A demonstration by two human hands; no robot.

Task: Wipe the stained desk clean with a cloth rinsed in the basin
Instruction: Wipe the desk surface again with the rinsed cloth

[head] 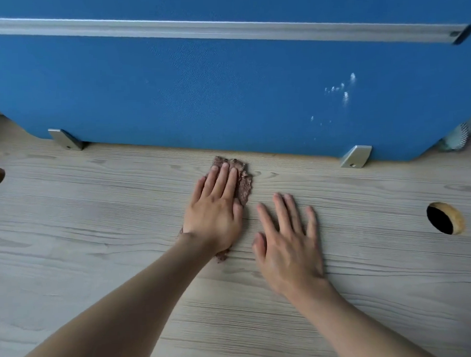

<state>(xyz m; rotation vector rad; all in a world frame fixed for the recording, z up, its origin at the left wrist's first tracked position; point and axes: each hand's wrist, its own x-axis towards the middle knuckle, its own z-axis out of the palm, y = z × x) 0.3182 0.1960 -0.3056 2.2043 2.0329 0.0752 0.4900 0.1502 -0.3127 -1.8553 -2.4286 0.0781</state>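
Brown, nubbly cloth (pixel 244 184) lies flat on the pale wood-grain desk (pixel 96 238), close to the foot of the blue partition panel (pixel 198 99). The left hand (pixel 215 211) presses it with straight fingers and covers most of it. The right hand (pixel 287 243) rests just beside, palm down on bare desk, fingers spread, holding nothing. A round cable hole (pixel 444 217) far right shows dark inside.

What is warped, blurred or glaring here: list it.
Head view: the wide lens bows the silver metal rail and blue fabric partition; soft even light, only faint shadow under the left hand and right hand; no glare on the pale wood-grain desk.
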